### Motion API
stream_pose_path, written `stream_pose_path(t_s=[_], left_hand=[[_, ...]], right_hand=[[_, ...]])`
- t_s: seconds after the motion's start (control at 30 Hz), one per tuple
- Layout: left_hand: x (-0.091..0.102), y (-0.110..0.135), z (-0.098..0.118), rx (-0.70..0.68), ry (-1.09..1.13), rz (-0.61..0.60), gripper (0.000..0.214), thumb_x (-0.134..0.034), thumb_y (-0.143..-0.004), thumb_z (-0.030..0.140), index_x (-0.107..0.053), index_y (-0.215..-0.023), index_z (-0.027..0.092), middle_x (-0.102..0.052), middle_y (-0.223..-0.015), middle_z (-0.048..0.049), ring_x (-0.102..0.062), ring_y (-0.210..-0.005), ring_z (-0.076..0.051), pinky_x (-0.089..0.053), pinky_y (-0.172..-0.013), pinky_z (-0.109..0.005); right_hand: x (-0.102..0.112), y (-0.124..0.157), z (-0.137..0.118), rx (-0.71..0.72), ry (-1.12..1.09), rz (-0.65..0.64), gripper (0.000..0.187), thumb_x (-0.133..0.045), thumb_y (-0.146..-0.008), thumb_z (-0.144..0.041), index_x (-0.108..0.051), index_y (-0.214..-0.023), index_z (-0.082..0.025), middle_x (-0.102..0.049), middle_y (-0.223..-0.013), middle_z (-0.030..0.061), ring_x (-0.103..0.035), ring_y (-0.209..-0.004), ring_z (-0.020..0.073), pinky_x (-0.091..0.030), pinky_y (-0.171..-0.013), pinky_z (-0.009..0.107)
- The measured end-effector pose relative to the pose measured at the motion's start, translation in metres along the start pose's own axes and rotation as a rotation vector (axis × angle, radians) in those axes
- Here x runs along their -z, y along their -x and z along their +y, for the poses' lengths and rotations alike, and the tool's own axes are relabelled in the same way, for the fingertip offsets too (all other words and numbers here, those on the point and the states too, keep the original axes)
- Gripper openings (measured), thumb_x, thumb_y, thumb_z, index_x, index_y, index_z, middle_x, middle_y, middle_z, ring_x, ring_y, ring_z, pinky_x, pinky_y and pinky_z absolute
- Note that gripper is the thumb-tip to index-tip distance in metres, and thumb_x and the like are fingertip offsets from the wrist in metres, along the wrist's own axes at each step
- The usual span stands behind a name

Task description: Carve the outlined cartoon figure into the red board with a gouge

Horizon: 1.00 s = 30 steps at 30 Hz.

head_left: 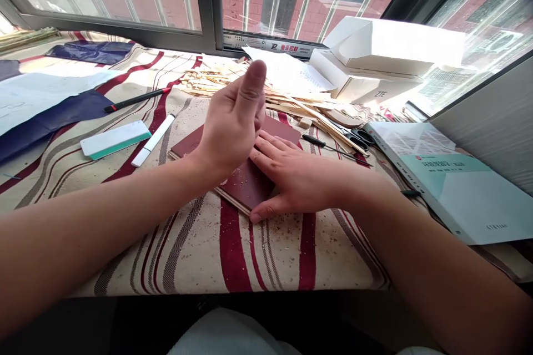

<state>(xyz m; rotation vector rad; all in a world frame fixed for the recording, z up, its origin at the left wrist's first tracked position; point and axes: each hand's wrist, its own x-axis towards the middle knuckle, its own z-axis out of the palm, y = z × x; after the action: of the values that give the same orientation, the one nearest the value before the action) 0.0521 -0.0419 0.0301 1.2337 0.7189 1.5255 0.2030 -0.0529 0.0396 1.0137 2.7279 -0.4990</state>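
Note:
A reddish-brown notebook (245,186) lies at an angle on the striped cloth, with its page edges showing at the near left side. Wood crumbs are scattered over its cover and around it. My right hand (291,177) lies flat on the right part of the cover, fingers stretched out, thumb at the near corner. Over the left part of the notebook, my left hand (233,127) is closed with its thumb pointing up. Its curled fingers face away, so anything inside them is hidden. Whether it touches the cover I cannot tell.
Thin wooden strips (300,102) are heaped behind the notebook. A screwdriver (314,141), black scissors (360,137) and a thick book (453,177) lie right. Left are a white-and-green box (115,140), a white marker (153,140) and a black-red pen (137,100). An open white carton (375,75) stands behind.

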Motion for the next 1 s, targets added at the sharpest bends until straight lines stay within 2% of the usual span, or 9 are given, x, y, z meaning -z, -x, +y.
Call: stream_pose_path(t_s=[0.17,0.3,0.37,0.5,0.57,0.73,0.8,0.87,1.0], left_hand=[[0.007,-0.005,0.001,0.085,0.098,0.070,0.067,-0.062,-0.099,0.070,-0.033,-0.060,0.022,-0.025,-0.051,0.0068,-0.020,-0.040,-0.005,-0.015,-0.038,-0.026],[0.014,-0.017,0.005,0.248,0.138,-0.116,0.065,-0.043,-0.110,0.063,-0.033,-0.060,0.021,-0.022,-0.048,0.0081,-0.018,-0.036,-0.004,-0.016,-0.036,-0.020],[0.015,-0.020,0.006,0.319,0.137,-0.143,0.065,-0.044,-0.110,0.062,-0.031,-0.061,0.021,-0.020,-0.047,0.0092,-0.015,-0.035,-0.003,-0.013,-0.034,-0.018],[0.003,-0.009,0.007,0.323,0.123,-0.318,0.060,-0.042,-0.114,0.045,-0.036,-0.060,0.020,-0.027,-0.048,0.0080,-0.023,-0.035,-0.003,-0.019,-0.035,-0.016],[-0.003,-0.001,0.007,0.266,0.123,-0.287,0.060,-0.038,-0.115,0.039,-0.037,-0.058,0.020,-0.028,-0.048,0.0072,-0.024,-0.035,-0.003,-0.020,-0.034,-0.016],[-0.001,0.002,0.011,0.236,0.159,-0.152,0.063,-0.039,-0.113,0.053,-0.037,-0.060,0.020,-0.027,-0.049,0.0072,-0.024,-0.035,-0.003,-0.021,-0.037,-0.017],[0.002,-0.001,0.016,0.212,0.115,-0.203,0.063,-0.033,-0.115,0.049,-0.039,-0.060,0.019,-0.029,-0.050,0.0063,-0.024,-0.036,-0.003,-0.021,-0.039,-0.017],[0.007,-0.003,0.018,0.157,0.092,-0.277,0.064,-0.032,-0.115,0.048,-0.041,-0.059,0.019,-0.030,-0.051,0.0050,-0.026,-0.038,-0.004,-0.023,-0.040,-0.018],[0.014,-0.006,0.012,-0.084,0.030,-0.349,0.062,-0.045,-0.111,0.056,-0.049,-0.061,0.019,-0.048,-0.068,-0.0022,-0.050,-0.060,-0.010,-0.045,-0.058,-0.025]], right_hand=[[-0.002,-0.001,0.003,0.017,-0.045,0.002,0.141,-0.065,-0.078,-0.090,-0.012,-0.173,0.000,0.003,-0.178,0.0297,0.005,-0.166,0.0490,-0.010,-0.135,0.068],[-0.003,-0.001,0.005,0.031,-0.043,-0.004,0.140,-0.064,-0.079,-0.090,-0.012,-0.172,0.001,0.005,-0.178,0.0298,0.006,-0.166,0.0496,-0.008,-0.134,0.069],[-0.003,-0.001,0.006,0.027,-0.040,-0.008,0.140,-0.065,-0.079,-0.089,-0.011,-0.172,0.001,0.006,-0.178,0.0300,0.006,-0.166,0.0500,-0.010,-0.134,0.070],[-0.003,-0.001,0.006,0.076,-0.016,0.027,0.126,-0.068,-0.083,-0.084,-0.027,-0.170,-0.002,-0.012,-0.179,0.0286,-0.005,-0.167,0.0507,-0.014,-0.135,0.069],[-0.003,0.000,0.005,0.092,-0.006,0.051,0.117,-0.069,-0.084,-0.081,-0.038,-0.166,-0.004,-0.021,-0.178,0.0276,-0.011,-0.167,0.0502,-0.017,-0.135,0.068],[-0.001,0.003,0.004,0.070,0.000,0.045,0.114,-0.068,-0.082,-0.084,-0.046,-0.160,-0.004,-0.021,-0.178,0.0268,-0.009,-0.168,0.0494,-0.018,-0.135,0.067],[0.001,0.004,0.005,0.075,0.000,0.060,0.107,-0.070,-0.082,-0.082,-0.052,-0.156,-0.005,-0.028,-0.176,0.0263,-0.016,-0.166,0.0492,-0.022,-0.134,0.066],[0.003,0.005,0.008,0.105,-0.025,0.114,0.096,-0.069,-0.086,-0.077,-0.058,-0.150,-0.006,-0.042,-0.169,0.0269,-0.033,-0.160,0.0487,-0.030,-0.131,0.065],[0.003,-0.006,0.016,0.145,-0.299,0.465,0.058,-0.061,-0.098,-0.064,-0.073,-0.122,-0.013,-0.076,-0.124,0.0164,-0.070,-0.116,0.0326,-0.054,-0.104,0.050]])
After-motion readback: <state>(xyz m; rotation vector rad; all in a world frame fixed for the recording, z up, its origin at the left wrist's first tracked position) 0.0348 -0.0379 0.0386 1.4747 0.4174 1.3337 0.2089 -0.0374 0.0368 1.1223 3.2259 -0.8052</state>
